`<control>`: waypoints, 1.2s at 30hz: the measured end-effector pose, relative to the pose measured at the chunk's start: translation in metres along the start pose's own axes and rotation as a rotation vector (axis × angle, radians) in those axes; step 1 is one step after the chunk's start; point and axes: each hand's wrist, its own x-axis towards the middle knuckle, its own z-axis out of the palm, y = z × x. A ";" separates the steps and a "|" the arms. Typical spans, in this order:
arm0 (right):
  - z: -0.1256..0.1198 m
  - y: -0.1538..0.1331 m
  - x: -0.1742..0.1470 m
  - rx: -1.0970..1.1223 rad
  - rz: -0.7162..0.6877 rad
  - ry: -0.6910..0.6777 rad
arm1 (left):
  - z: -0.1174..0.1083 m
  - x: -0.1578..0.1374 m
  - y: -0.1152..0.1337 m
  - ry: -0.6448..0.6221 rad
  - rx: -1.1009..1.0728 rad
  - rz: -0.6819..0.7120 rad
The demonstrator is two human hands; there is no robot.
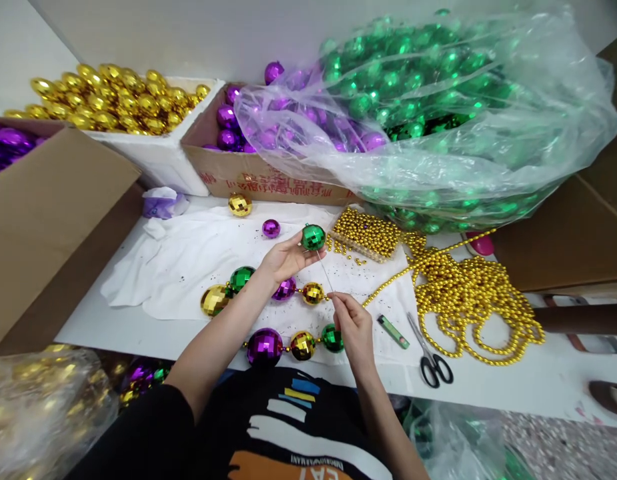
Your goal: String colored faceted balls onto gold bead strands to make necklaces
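A shiny green ball ornament (313, 237) sits in the fingers of my left hand (287, 259), above the white cloth. My right hand (352, 320) is closed in a pinch on a thin cord (326, 272) that runs up to the green ball. Below my hands lies a string of mirrored balls, with a purple ball (285, 289) and a gold ball (313, 293) between my wrists. Nearer my body the strand shows a large purple ball (265, 347), a gold ball (303, 346) and a green ball (332, 338), partly behind my right hand.
A loose gold ball (239, 205) and purple ball (271, 229) rest on the cloth (178, 267). To the right are a tray of gold beads (367, 232), gold bead strands (468, 300), a green lighter (393, 331) and scissors (434, 367). Ball-filled boxes and a plastic bag (463, 167) line the back.
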 end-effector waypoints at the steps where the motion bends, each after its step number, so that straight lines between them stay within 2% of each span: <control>1: 0.000 0.000 0.000 -0.003 -0.001 -0.001 | -0.001 -0.002 -0.001 -0.018 -0.010 0.004; 6: 0.002 -0.002 0.001 -0.018 -0.018 -0.003 | -0.007 -0.006 -0.005 -0.103 -0.028 0.008; 14: 0.009 -0.002 0.007 -0.039 -0.045 -0.003 | -0.014 -0.008 -0.013 -0.120 -0.031 -0.017; 20: 0.014 -0.007 0.026 -0.043 -0.089 0.033 | -0.010 -0.011 -0.021 -0.220 0.143 -0.049; 24: 0.010 -0.012 0.050 -0.103 -0.122 -0.009 | -0.003 -0.001 -0.008 -0.109 0.402 0.129; 28: 0.003 -0.014 0.076 -0.072 -0.069 -0.157 | 0.004 0.015 0.008 0.024 0.648 0.330; 32: -0.003 -0.005 0.089 -0.053 -0.008 -0.238 | 0.012 0.023 0.015 0.060 0.727 0.376; 36: -0.012 0.005 0.094 -0.127 -0.032 -0.143 | 0.018 0.029 0.015 0.065 0.751 0.393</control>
